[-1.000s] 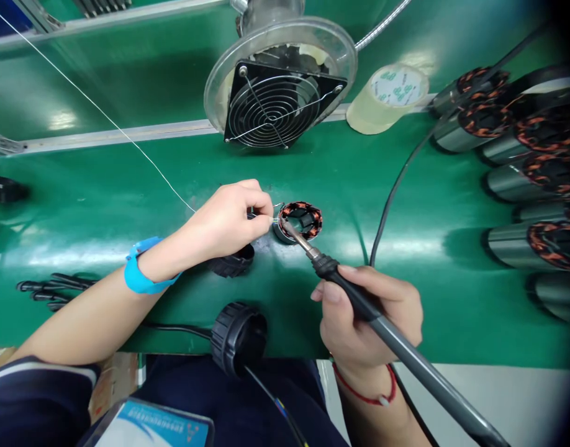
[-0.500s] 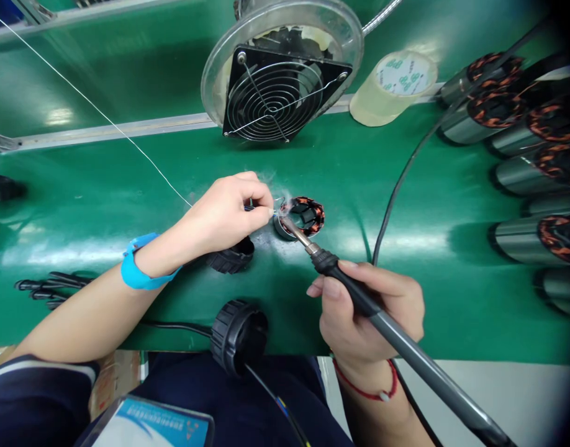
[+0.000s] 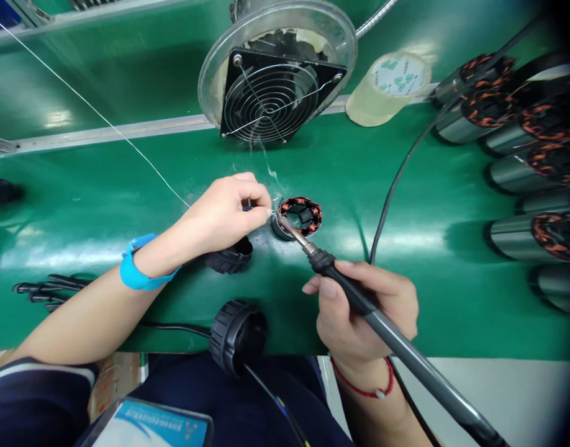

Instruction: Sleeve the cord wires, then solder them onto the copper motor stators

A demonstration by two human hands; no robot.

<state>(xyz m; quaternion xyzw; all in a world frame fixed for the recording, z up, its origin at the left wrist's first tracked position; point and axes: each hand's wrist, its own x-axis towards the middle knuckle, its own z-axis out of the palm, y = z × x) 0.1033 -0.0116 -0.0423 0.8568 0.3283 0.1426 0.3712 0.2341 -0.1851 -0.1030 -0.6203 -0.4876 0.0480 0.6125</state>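
Observation:
A motor stator (image 3: pixel 316 217) with copper windings stands on the green bench. My right hand (image 3: pixel 366 307) grips a soldering iron (image 3: pixel 397 341), its tip at the stator's left rim. My left hand (image 3: pixel 231 214) pinches thin wires (image 3: pixel 272 212) at that same spot, finger and thumb pressed together. White solder wire (image 3: pixel 149 162) runs from the upper left down behind this hand; whether the fingers also hold it I cannot tell. Thin smoke (image 3: pixel 270 171) rises from the joint. Beneath my left wrist lies a black ribbed cap (image 3: pixel 229 257), partly covered.
A fan with a wire guard (image 3: pixel 271 99) faces the stator from behind. To its right stands a tape roll (image 3: pixel 387 90). Several more stators (image 3: pixel 513 239) line the right side. A second black cap (image 3: pixel 231 335) with a cable hangs at the front edge. Black cables (image 3: pixel 52 288) lie left.
Smoke now drifts up from the stator toward the fan, where before it hung close to the iron's tip. The view has shifted slightly; both hands keep their hold.

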